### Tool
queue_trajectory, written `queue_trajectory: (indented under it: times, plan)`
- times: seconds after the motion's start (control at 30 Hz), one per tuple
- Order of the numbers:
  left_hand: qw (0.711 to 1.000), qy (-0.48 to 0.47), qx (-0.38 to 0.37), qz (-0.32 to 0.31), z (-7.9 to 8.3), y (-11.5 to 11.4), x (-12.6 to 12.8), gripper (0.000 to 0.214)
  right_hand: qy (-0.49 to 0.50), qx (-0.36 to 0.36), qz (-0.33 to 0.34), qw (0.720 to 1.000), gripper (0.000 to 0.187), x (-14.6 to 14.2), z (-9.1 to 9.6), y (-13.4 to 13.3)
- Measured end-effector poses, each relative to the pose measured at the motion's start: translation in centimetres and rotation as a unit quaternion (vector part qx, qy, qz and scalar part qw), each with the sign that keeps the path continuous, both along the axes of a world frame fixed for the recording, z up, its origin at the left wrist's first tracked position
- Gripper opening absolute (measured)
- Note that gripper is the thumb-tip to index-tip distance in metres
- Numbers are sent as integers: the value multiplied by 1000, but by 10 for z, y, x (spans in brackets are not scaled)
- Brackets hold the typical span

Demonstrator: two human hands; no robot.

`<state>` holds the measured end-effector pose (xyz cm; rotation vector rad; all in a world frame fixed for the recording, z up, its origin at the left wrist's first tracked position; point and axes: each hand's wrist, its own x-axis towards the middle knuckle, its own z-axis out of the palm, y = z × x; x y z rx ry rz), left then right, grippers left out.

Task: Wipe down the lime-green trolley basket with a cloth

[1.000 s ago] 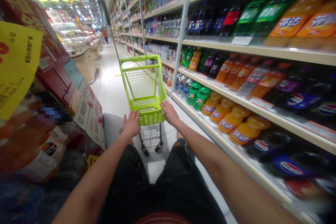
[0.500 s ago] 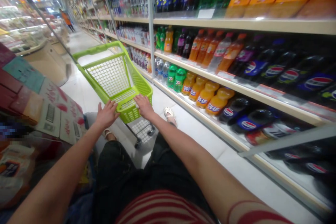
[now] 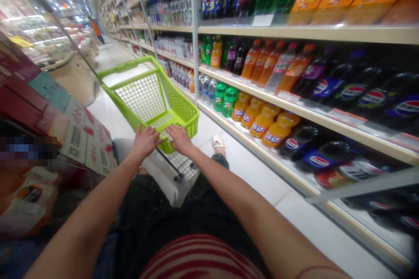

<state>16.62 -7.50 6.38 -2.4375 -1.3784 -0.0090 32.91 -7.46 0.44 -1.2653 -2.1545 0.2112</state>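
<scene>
A small lime-green shopping cart [image 3: 144,96] stands in the aisle ahead of me, its basket empty and tilted to the left. My left hand [image 3: 144,141] grips the near rim of the cart, fingers curled over it. My right hand [image 3: 179,137] rests on the same rim just to the right, also closed over the edge. The two hands nearly touch. My dark trousers and a white shoe [image 3: 217,141] show below the cart.
Shelves [image 3: 294,109] of soft-drink bottles run along the right: orange, green and dark cola bottles on several levels. Stacked cartons [image 3: 85,139] and bagged goods stand on the left. A white tiled aisle leads ahead, where a person in orange [image 3: 96,28] stands far off.
My view has swung right toward the drink shelves. The cart now appears tilted left, and my hands have moved closer together on its near rim.
</scene>
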Motion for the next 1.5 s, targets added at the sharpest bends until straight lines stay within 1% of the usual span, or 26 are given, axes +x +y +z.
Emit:
queue_trajectory:
  times: [0.07, 0.17, 0.23, 0.27, 0.33, 0.4, 0.47, 0.53, 0.6, 0.67, 0.73, 0.83, 0.93, 1.0, 1.07, 1.13, 1.3, 1.4, 1.5]
  plan:
    - [1000, -1, 5, 4, 0, -6, 15, 34, 3, 3, -16, 1000, 52, 14, -4, 0]
    - [999, -35, 4, 23, -3, -15, 40, 37, 2, 1, -40, 999, 48, 34, -11, 2]
    - [999, -41, 2, 30, -6, -20, 53, 38, -9, -3, -49, 999, 46, 49, -16, 4]
    - [999, -42, -3, 25, -7, -23, 57, 37, -16, -3, -51, 999, 46, 56, -17, 5]
    - [999, -43, -20, -8, -9, -25, 59, 34, -27, 3, -57, 998, 47, 70, -20, 7]
    - [998, -49, -34, -36, -11, -24, 54, 37, -34, 0, -70, 997, 50, 83, -22, 9]
    - [997, -60, -43, -25, -10, -18, 42, 43, -37, -2, -82, 996, 53, 96, -24, 10]
    - [997, -67, -48, 11, -6, -8, 28, 47, -35, 7, -86, 996, 55, 109, -25, 12]
    - [995, -69, -49, 61, -1, 2, 15, 51, -29, 22, -88, 995, 55, 121, -24, 14]
    - [991, -66, -50, 102, 3, 10, 5, 55, -21, 29, -97, 995, 54, 131, -24, 17]
    - [990, -57, -52, 116, 2, 14, 1, 58, -11, 32, -117, 993, 55, 137, -22, 19]
    - [993, -44, -39, 106, -6, 10, 7, 61, 9, 39, -149, 988, 55, 133, -21, 15]
    - [992, -50, -17, 114, -15, 4, 18, 62, 6, 40, -171, 984, 56, 112, -21, 3]
    - [992, -56, -11, 111, -16, 1, 22, 62, -11, 45, -189, 981, 58, 97, -22, -6]
    - [993, -59, -13, 100, -14, -1, 21, 61, -26, 52, -202, 978, 60, 88, -24, -13]
    - [993, -59, -17, 104, -8, -4, 14, 62, -35, 52, -201, 978, 59, 88, -26, -16]
    - [989, -49, -13, 138, 5, -10, -6, 62, -19, 43, -196, 979, 54, 110, -32, -11]
    - [987, -45, -26, 150, 7, -12, -6, 64, 4, 56, -202, 978, 49, 113, -35, -7]
    - [984, -51, -43, 167, 7, -13, -2, 67, 35, 86, -198, 976, 42, 105, -39, -5]
